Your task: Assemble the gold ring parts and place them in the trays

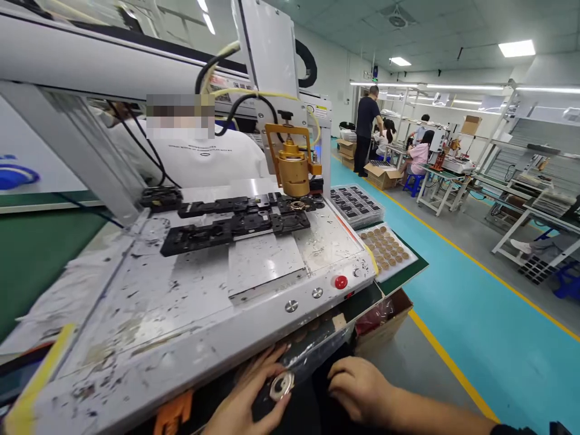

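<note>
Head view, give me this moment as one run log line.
left hand: holding round metallic part | right hand: fingers curled | red button: on machine front

At the far left, a person in a white shirt [208,160] is showing. Farther off, a person in dark clothes [366,124] is standing near a cardboard box [385,178], and a person in a pink top [418,158] is sitting on a blue stool [412,185]. A turquoise walkway [446,284] is stretching along the right, and a ceiling panel [517,48] is glowing above.
</note>
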Tool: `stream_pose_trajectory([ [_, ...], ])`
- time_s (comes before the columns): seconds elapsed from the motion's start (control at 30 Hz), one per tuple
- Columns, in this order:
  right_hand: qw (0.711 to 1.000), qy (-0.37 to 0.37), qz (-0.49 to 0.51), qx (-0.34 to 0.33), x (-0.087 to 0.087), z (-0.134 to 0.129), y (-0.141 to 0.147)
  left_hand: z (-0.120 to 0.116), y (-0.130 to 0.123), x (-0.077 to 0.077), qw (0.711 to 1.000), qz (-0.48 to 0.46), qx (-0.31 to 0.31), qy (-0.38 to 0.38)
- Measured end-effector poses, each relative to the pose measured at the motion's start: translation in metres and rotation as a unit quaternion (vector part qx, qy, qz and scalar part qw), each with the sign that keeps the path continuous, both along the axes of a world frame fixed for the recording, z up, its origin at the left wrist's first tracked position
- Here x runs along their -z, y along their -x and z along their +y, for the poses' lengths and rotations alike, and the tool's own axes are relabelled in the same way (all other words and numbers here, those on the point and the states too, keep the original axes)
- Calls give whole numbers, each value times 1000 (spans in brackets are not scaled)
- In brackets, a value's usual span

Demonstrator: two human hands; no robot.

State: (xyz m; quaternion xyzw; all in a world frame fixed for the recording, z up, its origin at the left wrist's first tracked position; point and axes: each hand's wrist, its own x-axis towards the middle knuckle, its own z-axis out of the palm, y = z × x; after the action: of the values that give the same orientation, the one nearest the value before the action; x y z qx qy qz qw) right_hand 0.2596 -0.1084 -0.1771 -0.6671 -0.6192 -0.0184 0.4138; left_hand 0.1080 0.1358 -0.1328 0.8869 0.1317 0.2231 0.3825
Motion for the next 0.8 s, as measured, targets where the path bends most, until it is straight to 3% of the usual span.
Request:
stream_pose_trajectory([
  [0.07,991,14,129,36,-17,-7,0,-5,-9,-6,999,-8,-8,-32],
  [0.2,959,16,274,75,-56,-6,-3,-21,-6,-30,998,-20,-39,-42],
  [0.27,934,10,348,87,-77,-4,-4,-34,7,-42,998,-21,-61,18],
  [0.33,916,2,392,81,-99,-1,-3,-50,22,-54,987,-19,-79,138],
  [0.4,903,9,425,60,-119,4,-1,-67,35,-67,951,-35,-96,292],
  [0.53,870,32,492,17,-147,22,6,-94,49,-98,837,-88,-115,528],
  [0.63,845,49,532,-18,-153,36,12,-102,56,-115,780,-117,-116,604],
  [0.8,841,69,534,-53,-156,45,22,-109,72,-124,730,-139,-118,658],
])
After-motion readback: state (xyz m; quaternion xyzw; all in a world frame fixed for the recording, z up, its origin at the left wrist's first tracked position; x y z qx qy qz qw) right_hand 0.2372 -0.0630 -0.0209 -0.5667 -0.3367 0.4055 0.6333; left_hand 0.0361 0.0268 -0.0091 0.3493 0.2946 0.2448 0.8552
